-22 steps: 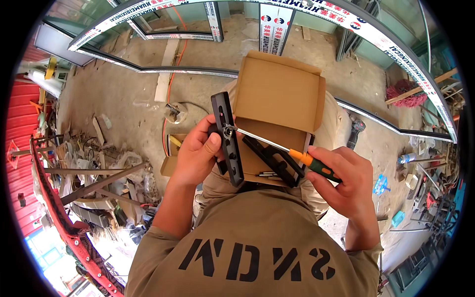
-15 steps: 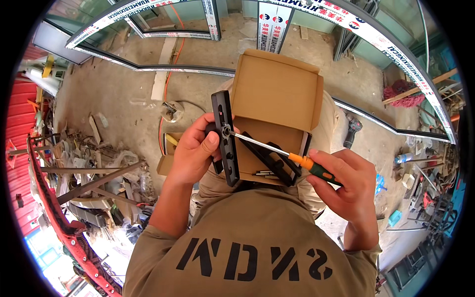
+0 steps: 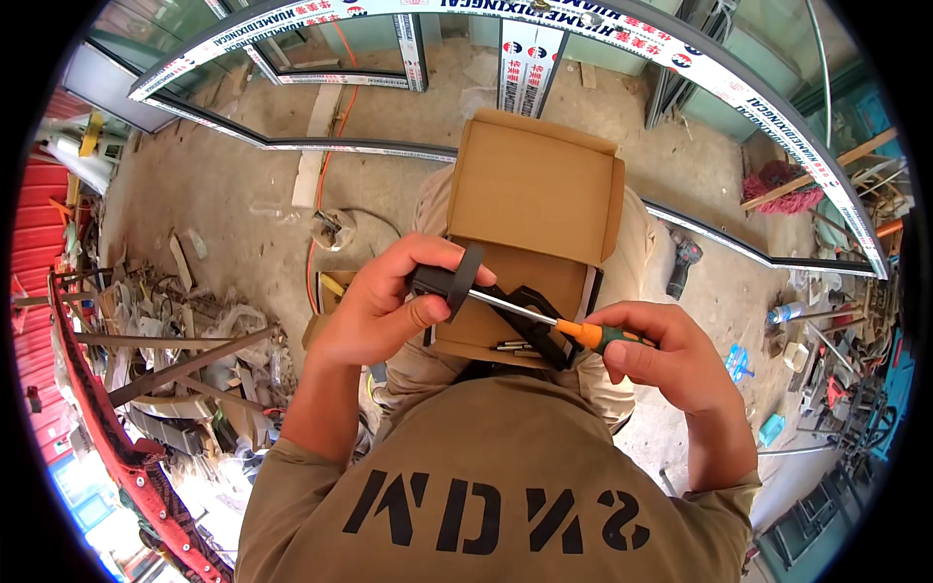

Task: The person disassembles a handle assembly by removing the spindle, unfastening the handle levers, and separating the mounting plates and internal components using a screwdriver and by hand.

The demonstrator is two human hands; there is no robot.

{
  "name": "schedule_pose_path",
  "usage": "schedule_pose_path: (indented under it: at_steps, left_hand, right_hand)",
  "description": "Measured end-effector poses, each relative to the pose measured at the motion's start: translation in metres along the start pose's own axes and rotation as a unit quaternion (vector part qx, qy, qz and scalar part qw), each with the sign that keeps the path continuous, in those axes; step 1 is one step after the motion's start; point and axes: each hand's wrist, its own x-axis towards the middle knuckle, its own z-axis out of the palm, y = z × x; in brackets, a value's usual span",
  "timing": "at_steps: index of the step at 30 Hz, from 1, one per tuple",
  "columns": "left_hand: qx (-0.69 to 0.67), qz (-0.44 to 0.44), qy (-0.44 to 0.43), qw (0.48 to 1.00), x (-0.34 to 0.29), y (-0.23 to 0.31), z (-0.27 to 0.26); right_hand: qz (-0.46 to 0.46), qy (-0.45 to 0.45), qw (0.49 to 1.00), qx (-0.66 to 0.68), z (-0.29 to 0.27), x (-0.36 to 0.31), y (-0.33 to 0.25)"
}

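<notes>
My left hand is closed round a black door handle, its long plate turned almost end-on. Between the thumb and fingers of my right hand is a screwdriver with an orange and green handle. Its metal shaft reaches left, and the tip meets the door handle's plate; the exact contact point is hidden. Under the tool an open cardboard box rests on my lap, lid folded away from me. Another black metal piece and several small rods or screws lie inside it.
A dark cordless drill lies on the floor to the right. Ahead stand large framed panels with taped edges. An orange cord runs along the floor at left. Piled scrap fills the left side; tools and debris crowd the right.
The door handle has rotated in my left hand, so its slotted plate no longer faces up lengthwise. My right hand and the screwdriver have shifted slightly left, with the tip still at the plate.
</notes>
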Motion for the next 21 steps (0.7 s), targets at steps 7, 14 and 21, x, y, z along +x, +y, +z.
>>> schedule_pose_path:
  at_steps: [7,14,21]
  left_hand:
    - [0.043,-0.092,-0.007,0.995,0.005,0.024,0.005]
    - [-0.077,-0.239,0.115,0.961,-0.005,0.015,0.025]
    - [-0.078,-0.094,0.109,0.987,-0.004,0.021,0.024]
  right_hand:
    - [-0.147,0.052,0.956,-0.248,0.008,-0.002,0.001]
    - [-0.387,0.157,0.706,-0.572,0.010,-0.005,-0.011]
    - [-0.205,0.147,0.968,-0.004,0.012,-0.010,-0.027]
